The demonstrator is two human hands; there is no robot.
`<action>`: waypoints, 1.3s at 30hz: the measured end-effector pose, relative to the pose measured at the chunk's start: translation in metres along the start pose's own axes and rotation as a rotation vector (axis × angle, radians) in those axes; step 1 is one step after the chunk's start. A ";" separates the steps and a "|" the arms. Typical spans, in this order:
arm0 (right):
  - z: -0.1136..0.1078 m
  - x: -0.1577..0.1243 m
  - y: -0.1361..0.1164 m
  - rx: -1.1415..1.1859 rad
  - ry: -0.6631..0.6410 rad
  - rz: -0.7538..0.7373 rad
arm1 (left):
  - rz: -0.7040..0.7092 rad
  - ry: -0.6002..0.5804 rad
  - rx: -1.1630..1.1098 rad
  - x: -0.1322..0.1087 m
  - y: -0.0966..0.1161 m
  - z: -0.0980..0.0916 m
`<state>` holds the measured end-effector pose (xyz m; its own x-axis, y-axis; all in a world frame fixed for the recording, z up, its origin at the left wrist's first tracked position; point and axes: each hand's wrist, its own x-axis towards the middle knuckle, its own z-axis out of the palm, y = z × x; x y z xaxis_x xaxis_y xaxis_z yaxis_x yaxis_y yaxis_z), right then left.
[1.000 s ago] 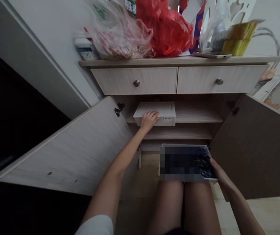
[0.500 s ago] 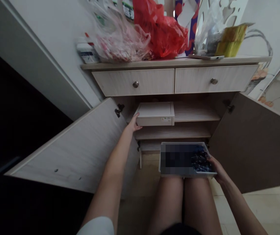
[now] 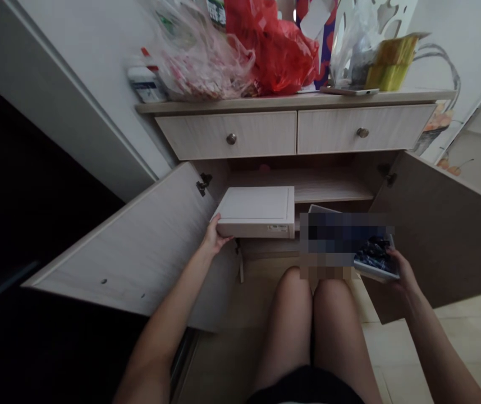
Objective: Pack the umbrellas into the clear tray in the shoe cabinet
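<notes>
My left hand grips the left front corner of a flat white box, with a small label at its front right. The box is held level in front of the upper shelf of the cabinet. My right hand is closed on the right end of a shallow, light-rimmed tray. Dark, shiny contents show at the tray's right side; a blurred patch hides most of the rest. The tray is tilted, above and beyond my knees.
Cabinet doors stand open at left and right. Above are two closed drawers. On the cabinet top sit a red plastic bag, a clear bag, a white bottle, a yellow package and a phone-like slab.
The white box has come out from the shelf toward me and to the left in my left hand. My right hand has lifted the tray off my lap, moving it right and tilting it.
</notes>
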<state>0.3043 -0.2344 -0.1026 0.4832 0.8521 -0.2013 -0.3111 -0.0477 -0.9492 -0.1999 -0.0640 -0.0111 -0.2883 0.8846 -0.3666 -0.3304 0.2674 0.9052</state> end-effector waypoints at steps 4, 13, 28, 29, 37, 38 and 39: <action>0.015 0.014 -0.028 0.071 0.133 0.089 | 0.003 -0.027 -0.034 -0.026 -0.009 -0.008; 0.042 0.028 -0.055 0.139 0.120 0.164 | 0.026 -0.025 -0.050 -0.040 -0.011 -0.003; 0.080 0.033 -0.053 0.138 -0.028 0.171 | 0.014 -0.028 -0.037 -0.052 -0.040 0.012; 0.084 0.034 -0.051 0.138 -0.049 0.156 | 0.011 -0.028 -0.039 -0.053 -0.042 0.015; 0.119 0.042 -0.024 0.159 -0.155 0.067 | -0.009 -0.092 -0.061 -0.072 -0.056 0.041; 0.123 0.043 -0.022 0.160 -0.155 0.048 | -0.013 -0.095 -0.063 -0.074 -0.058 0.044; 0.128 0.043 -0.019 0.158 -0.155 0.033 | -0.019 -0.098 -0.066 -0.075 -0.060 0.046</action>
<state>0.2266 -0.1301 -0.0622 0.3432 0.9218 -0.1804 -0.4550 -0.0048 -0.8905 -0.1167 -0.1292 -0.0280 -0.1934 0.9134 -0.3583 -0.3941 0.2621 0.8809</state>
